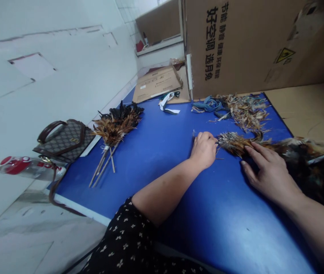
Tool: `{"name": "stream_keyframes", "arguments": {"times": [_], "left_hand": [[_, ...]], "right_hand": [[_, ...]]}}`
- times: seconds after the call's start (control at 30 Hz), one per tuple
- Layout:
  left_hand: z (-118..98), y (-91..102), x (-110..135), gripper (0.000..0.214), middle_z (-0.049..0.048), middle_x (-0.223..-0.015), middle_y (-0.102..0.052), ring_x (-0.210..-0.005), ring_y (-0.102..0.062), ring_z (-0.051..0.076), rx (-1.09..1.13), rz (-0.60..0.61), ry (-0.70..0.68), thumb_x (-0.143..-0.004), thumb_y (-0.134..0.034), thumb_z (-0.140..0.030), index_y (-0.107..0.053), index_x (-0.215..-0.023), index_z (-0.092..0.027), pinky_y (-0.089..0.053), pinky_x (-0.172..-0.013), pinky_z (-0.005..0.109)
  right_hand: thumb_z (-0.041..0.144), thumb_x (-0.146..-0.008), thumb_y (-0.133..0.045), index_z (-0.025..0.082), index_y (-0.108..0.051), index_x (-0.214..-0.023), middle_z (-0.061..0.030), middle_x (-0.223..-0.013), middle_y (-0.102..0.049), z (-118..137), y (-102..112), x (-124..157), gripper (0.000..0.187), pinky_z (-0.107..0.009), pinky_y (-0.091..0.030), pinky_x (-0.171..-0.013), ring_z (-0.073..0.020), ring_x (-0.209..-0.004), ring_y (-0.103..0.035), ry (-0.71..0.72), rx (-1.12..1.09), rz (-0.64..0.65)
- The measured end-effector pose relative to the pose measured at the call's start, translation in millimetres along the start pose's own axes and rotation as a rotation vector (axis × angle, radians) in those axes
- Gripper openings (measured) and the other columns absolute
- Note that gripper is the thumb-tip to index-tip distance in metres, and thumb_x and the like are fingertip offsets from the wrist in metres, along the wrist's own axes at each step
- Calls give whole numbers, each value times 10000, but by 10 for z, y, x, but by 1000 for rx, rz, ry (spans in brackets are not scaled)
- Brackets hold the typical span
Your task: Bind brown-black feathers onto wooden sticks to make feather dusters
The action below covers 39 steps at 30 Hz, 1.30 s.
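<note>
Feather strip (236,144) runs from fisted left hand (204,150) to right hand (267,173) (flat atop).

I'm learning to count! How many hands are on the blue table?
2. The left hand is curled shut at the tip of the feather bunch; the right hand lies open on that bunch. No others show.

The table top (179,163) is smooth, matt blue. The feather bunch (234,144) on it looks soft and faintly glossy. The box (250,42) at the far edge is matt cardboard. Off the left edge are dusters (116,125) on bare wooden sticks, a leather-look handbag (65,140) and a clear plastic bottle (30,167).
</note>
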<state>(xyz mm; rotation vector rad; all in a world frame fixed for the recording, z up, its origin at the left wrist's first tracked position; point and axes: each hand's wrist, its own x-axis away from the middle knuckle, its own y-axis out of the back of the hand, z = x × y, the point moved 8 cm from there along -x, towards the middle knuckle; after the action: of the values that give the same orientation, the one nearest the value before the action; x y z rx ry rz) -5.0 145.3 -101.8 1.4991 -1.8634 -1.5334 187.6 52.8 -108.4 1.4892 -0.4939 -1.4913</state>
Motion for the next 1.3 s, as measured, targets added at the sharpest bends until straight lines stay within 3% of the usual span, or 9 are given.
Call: {"name": "stream_keyframes", "arguments": {"times": [0.27, 0.67, 0.93, 1.17, 1.3], "left_hand": [[-95, 75, 75, 143, 111, -1213, -729, -1170, -625, 248, 87, -32, -107, -1050, -638, -160, -781, -1054, -174, -540, -1118, 431], [-13, 344, 153, 137, 105, -1098, -731, -1129, -687, 207, 169, -313, -43, -1056, -620, -147, -740, -1006, -187, -565, -1105, 397], [32, 61, 104, 272, 133, -1281, -712, -1255, -653, 271, 118, -87, 27, -1040, -736, -258, -781, -1295, -171, -542, -1183, 453], [22, 32, 60, 117, 118, -1152, -751, -1156, -674, 255, 187, -93, -34, -1051, -689, -199, -799, -1015, -178, -554, -1124, 445], [35, 219, 89, 131, 100, -1041, -764, -1069, -706, 246, 349, -281, -82, -1039, -678, -196, -755, -933, -208, -569, -1067, 446]], "right_hand": [[415, -1092, -620, 73, -683, -1493, -274, -1560, -661, -1, -10, 14, 531, -571, -579, -1171, -407, -1336, -700, 22, 6, -9], [416, -1106, -591, 61, -697, -1479, -273, -1541, -674, 20, 14, -1, 526, -581, -585, -1159, -421, -1318, -704, 16, 17, 4], [407, -1094, -623, 79, -668, -1525, -261, -1580, -649, -8, -28, 31, 544, -584, -569, -1188, -411, -1346, -686, 21, 3, 12], [398, -1098, -622, 77, -675, -1507, -261, -1556, -665, -4, -32, 27, 522, -563, -593, -1152, -403, -1309, -706, 57, 26, -8], [410, -1096, -610, 87, -686, -1491, -259, -1544, -674, -3, -22, 17, 516, -573, -597, -1148, -409, -1308, -710, 55, 17, -18]]}}
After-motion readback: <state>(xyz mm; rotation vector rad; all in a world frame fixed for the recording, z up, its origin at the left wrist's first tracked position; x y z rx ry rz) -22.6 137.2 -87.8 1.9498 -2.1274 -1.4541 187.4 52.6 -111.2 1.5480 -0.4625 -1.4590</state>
